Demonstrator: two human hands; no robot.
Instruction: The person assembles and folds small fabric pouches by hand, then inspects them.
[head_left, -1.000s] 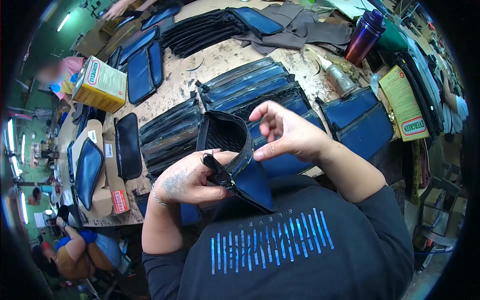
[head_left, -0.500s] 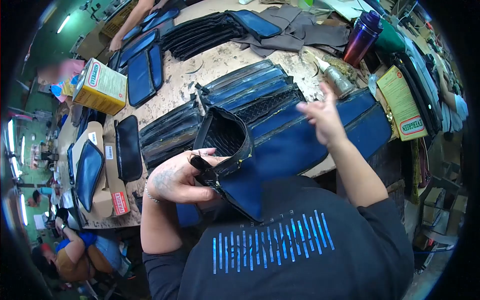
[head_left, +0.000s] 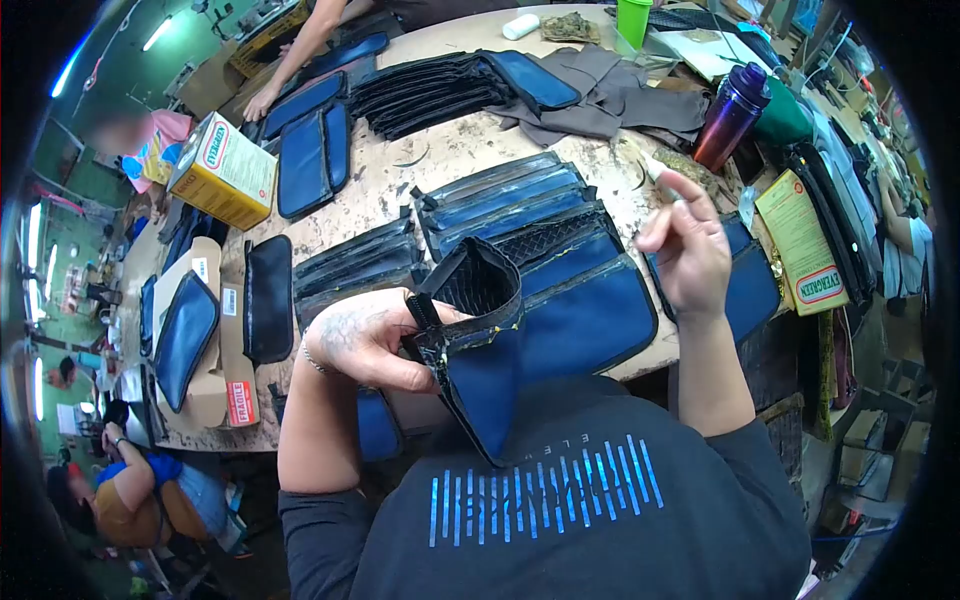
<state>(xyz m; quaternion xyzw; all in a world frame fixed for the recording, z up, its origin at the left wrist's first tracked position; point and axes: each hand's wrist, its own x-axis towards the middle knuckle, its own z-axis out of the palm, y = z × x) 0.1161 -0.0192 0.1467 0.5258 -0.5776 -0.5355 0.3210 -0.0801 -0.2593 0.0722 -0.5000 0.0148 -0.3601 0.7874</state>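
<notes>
My left hand point(head_left: 365, 340) grips a blue pouch point(head_left: 482, 385) with a raw black edge, thumb outside and the other fingers partly hidden behind it. The pouch's mouth faces up, showing a black quilted lining point(head_left: 475, 285). To the right, my right hand point(head_left: 693, 250) has its fingers curled round a glue bottle; its pale nozzle point(head_left: 652, 168) sticks out past the index finger, and the hand hides most of its body. Beneath and between both hands lie blue panels point(head_left: 590, 300) with black borders and yellowish glue marks.
A yellow-and-white Evergreen can point(head_left: 225, 172) stands at left, another Evergreen can point(head_left: 800, 240) at right. A purple-red bottle point(head_left: 732, 115) stands by grey fabric scraps point(head_left: 610, 95). Stacked black pieces point(head_left: 430, 95) lie at the back. Another person's arm point(head_left: 295, 65) reaches over the table's far-left side.
My right hand has gone from spread fingers beside the glue bottle to fingers curled round it. My left hand still holds the pouch. The whole view has shifted slightly.
</notes>
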